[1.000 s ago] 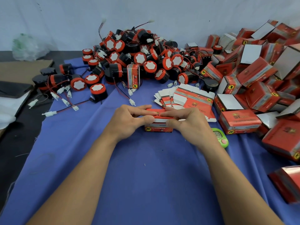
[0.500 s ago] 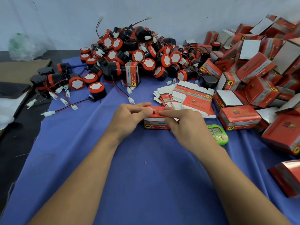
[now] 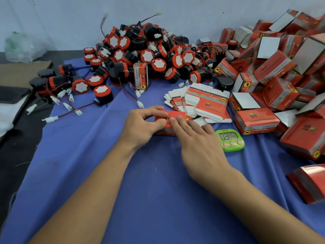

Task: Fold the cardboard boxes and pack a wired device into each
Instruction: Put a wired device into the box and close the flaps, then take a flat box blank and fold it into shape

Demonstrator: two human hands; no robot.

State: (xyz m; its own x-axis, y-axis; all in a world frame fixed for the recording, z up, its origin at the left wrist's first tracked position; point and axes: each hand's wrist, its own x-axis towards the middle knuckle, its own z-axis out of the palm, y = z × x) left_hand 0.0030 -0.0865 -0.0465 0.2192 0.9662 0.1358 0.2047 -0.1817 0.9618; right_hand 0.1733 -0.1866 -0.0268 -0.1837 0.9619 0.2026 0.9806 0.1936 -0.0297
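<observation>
A red cardboard box (image 3: pixel 174 115) sits on the blue cloth (image 3: pixel 140 191) at the centre. My left hand (image 3: pixel 142 125) grips its left end, thumb and forefinger pinched on the top flap. My right hand (image 3: pixel 197 143) lies over its right side, fingertips pressing flat on the top. A fanned stack of flat unfolded boxes (image 3: pixel 202 101) lies just behind. A heap of black and red round wired devices (image 3: pixel 149 57) with white plugs fills the back. What is inside the box is hidden.
Folded red boxes (image 3: pixel 274 81) pile up along the right side, one (image 3: pixel 311 184) near the front right edge. A green timer (image 3: pixel 230 140) lies right of my right hand. Loose devices and wires (image 3: pixel 70 95) spread at left, where the cloth ends over a dark floor.
My right hand has slid from gripping the box's right end to lying flat over its top. The left hand stays on the left end. The camera has shifted slightly.
</observation>
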